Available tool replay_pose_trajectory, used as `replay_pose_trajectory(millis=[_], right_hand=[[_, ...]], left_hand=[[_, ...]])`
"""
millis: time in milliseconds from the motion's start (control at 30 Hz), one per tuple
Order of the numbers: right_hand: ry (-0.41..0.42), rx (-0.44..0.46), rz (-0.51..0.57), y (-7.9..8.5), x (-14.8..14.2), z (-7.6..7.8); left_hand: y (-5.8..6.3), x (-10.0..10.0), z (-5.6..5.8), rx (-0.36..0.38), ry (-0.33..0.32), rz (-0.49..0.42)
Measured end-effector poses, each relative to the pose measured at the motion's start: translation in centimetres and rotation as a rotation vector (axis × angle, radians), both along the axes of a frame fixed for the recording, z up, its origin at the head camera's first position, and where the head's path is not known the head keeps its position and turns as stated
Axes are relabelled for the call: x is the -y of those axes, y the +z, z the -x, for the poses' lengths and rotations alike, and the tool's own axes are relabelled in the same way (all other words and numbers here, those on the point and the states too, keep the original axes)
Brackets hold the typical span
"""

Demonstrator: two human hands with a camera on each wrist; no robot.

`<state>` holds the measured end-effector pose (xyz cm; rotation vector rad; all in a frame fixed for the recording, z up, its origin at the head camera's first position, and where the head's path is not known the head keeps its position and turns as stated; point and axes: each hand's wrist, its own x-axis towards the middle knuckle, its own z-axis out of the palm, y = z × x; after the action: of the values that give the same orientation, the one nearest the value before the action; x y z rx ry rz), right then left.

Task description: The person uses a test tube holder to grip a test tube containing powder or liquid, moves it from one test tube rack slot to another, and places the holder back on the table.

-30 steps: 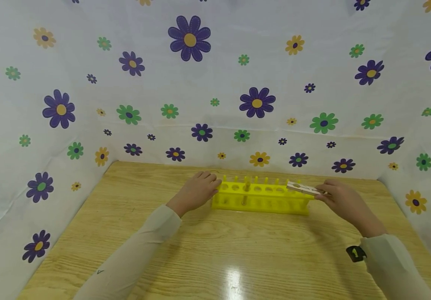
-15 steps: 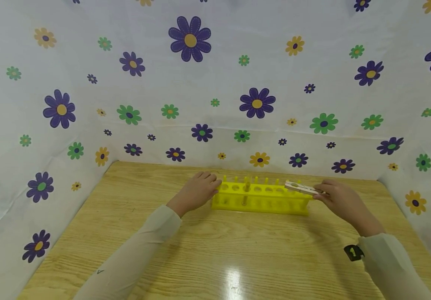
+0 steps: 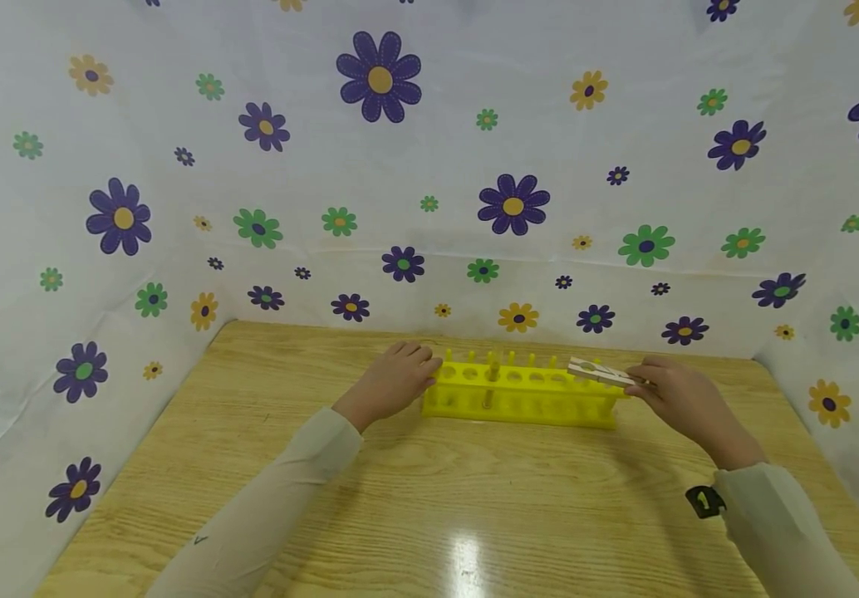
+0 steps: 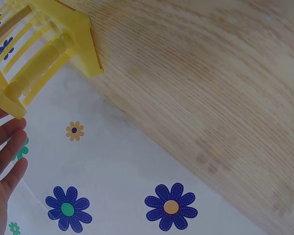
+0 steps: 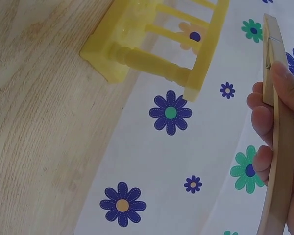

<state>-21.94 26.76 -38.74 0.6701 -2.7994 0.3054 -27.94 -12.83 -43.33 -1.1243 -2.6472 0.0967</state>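
A yellow test tube rack (image 3: 527, 411) stands near the back of the wooden table. My left hand (image 3: 392, 378) holds its left end; in the left wrist view several fingers (image 4: 12, 142) lie by the rack's top corner, with the thumb hidden. One clear test tube (image 3: 493, 371) stands upright in a hole left of the rack's middle. My right hand (image 3: 676, 399) grips a wooden test tube clamp (image 3: 597, 371) by its handle, thumb on one side and fingertips on the other. The clamp's head points left, over the right end of the rack in the head view.
The wood-grain table (image 3: 429, 498) stretches in front of the rack. A white cloth (image 3: 429, 149) printed with flowers hangs at the back and both sides. A row of yellow pegs (image 3: 531, 360) rises along the rack's rear edge. A black wrist camera (image 3: 706, 502) sits at the right sleeve.
The right hand and the clamp have shifted very slightly to the left over the rack. The left hand, rack and test tube stay in place.
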Motion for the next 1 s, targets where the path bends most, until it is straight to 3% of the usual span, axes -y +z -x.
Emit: replay_pose_trajectory(millis=[433, 1000], right_hand=[[-0.007, 0.007, -0.008, 0.24, 0.03, 0.06], [0.001, -0.054, -0.023, 0.47, 0.22, -0.06]], left_hand=[[0.07, 0.01, 0.01, 0.013, 0.004, 0.006], [0.14, 0.03, -0.08, -0.016, -0.007, 0.000]])
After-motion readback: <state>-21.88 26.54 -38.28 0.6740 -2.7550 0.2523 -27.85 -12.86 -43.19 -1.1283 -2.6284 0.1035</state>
